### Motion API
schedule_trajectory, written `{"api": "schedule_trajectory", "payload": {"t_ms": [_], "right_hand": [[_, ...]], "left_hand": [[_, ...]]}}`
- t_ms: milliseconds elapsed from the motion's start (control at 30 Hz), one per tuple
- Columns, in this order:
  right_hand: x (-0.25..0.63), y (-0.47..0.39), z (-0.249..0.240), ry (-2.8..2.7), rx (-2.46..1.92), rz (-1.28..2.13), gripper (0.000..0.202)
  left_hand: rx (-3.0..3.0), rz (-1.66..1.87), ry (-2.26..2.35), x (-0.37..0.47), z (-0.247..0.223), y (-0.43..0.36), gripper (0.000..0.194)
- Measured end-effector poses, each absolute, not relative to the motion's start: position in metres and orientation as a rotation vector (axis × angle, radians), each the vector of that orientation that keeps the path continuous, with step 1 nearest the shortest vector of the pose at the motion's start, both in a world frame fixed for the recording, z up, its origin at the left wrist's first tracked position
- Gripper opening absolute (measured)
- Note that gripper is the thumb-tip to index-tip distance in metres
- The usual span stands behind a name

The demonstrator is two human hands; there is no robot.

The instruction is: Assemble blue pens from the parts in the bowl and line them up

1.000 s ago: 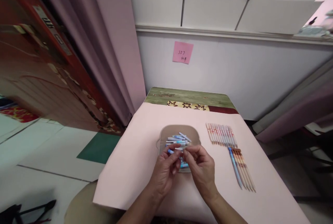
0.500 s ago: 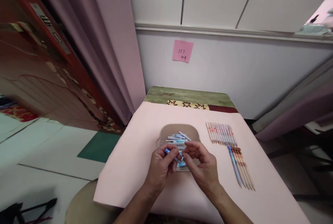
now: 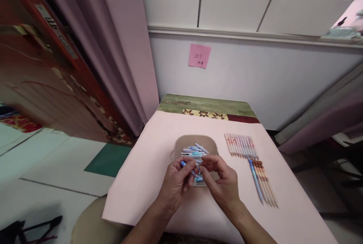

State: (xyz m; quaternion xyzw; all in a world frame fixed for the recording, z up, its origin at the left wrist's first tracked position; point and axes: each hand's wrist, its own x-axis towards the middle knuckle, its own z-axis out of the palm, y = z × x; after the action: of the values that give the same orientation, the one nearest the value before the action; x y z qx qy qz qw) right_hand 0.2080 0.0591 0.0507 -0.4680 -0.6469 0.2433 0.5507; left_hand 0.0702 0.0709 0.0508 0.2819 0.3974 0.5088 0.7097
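Over the near side of a rounded beige plastic bin (image 3: 181,143), the left hand (image 3: 173,181) pinches a slim blue-ended pen piece (image 3: 183,164); the right hand (image 3: 224,181) curls narrowly, its grip unclear. Loose blue-and-white pen parts (image 3: 195,149) lie inside, partly hidden by fingers. Rightward, brown-and-tan pens (image 3: 265,187) beside one blue pen (image 3: 256,182), then pale patterned pens (image 3: 241,145), form rows, seemingly finished.

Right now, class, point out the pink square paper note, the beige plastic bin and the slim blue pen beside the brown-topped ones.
Pink square paper note (image 3: 199,56): head view, middle.
Beige plastic bin (image 3: 195,140): head view, bare far wall.
Slim blue pen (image 3: 256,181): head view, mid-barrel.
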Motion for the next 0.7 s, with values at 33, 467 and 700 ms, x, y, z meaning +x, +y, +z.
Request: {"api": "schedule_trajectory", "payload": {"t_ms": [33,467,700], "right_hand": [[0.208,0.059,0.051,-1.541,-1.111,0.55,0.02],[0.212,0.063,0.059,-1.584,-1.194,0.44,0.008],[0.219,0.057,0.068,-1.606,-1.14,0.228,0.008]], "left_hand": [[0.621,1.132,0.883,0.07,0.051,0.071,0.024],[0.382,1.127,0.729,0.069,0.048,0.074,0.014],[-0.212,1.099,0.48,0.059,0.049,0.08,0.023]]}}
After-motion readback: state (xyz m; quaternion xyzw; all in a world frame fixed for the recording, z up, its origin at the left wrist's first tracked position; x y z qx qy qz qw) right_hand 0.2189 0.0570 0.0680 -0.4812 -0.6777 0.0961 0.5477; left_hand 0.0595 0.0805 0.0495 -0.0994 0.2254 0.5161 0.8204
